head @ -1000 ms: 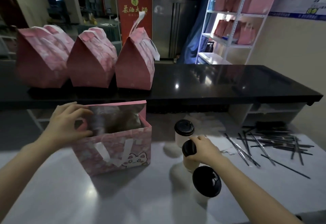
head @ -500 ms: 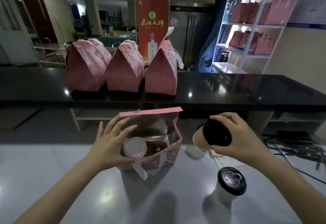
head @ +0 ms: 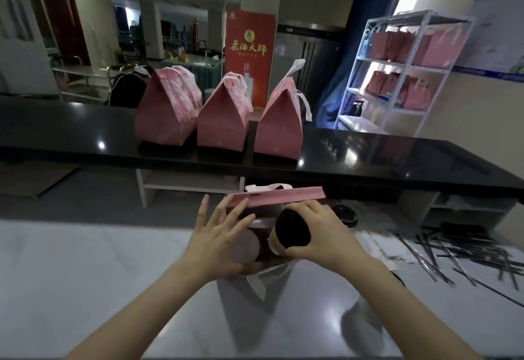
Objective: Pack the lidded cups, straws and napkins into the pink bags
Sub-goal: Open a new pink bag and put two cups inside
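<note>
Head view: right hand [head: 320, 235] clasped lidded cup [head: 292, 232], tilted, over mouth of pink bag [head: 278, 198]; left hand [head: 221, 240], fingers straight, braced it. Next, judged: right the cup, lower in.

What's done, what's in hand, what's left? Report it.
Done: three closed pink bags stand on the black counter; one pale-lidded cup sits in the open bag. In hand: the right hand grips a black-lidded cup over its mouth, the left hand touching its rim. Left: a spare lidded cup and the straws on the table.

Grey table [head: 85, 274]: open pink bag [head: 283, 195], black straws [head: 453, 252] at right. Black counter [head: 368, 155]: three closed pink bags [head: 222, 121].
</note>
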Motion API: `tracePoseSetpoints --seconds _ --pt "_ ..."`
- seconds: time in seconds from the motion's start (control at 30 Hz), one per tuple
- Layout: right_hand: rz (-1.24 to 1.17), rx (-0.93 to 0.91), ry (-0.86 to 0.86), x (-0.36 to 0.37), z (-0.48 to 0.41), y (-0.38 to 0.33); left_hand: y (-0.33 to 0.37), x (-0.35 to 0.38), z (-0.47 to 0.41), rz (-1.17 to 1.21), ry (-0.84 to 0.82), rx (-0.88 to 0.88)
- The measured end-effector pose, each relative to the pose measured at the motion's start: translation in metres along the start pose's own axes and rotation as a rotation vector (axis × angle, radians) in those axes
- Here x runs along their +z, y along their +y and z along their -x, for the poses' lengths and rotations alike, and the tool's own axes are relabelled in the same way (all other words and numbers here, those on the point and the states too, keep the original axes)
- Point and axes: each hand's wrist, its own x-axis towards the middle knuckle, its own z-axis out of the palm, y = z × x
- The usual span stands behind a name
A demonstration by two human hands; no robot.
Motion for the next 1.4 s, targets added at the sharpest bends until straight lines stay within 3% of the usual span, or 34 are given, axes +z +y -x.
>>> tracePoseSetpoints --seconds 0.5,0.97,1.4 --pt "0.267 0.132 -0.329 0.092 -0.065 0.007 0.006 0.008 -0.002 -0.069 -0.125 0.011" --pt "0.206 0.137 -0.317 0.114 -0.103 0.018 -0.010 -0.002 -0.013 -0.055 -0.172 -0.008" --pt "0.241 0.181 -0.500 0.132 -0.132 0.025 -0.023 0.005 -0.026 0.001 -0.164 -0.017"
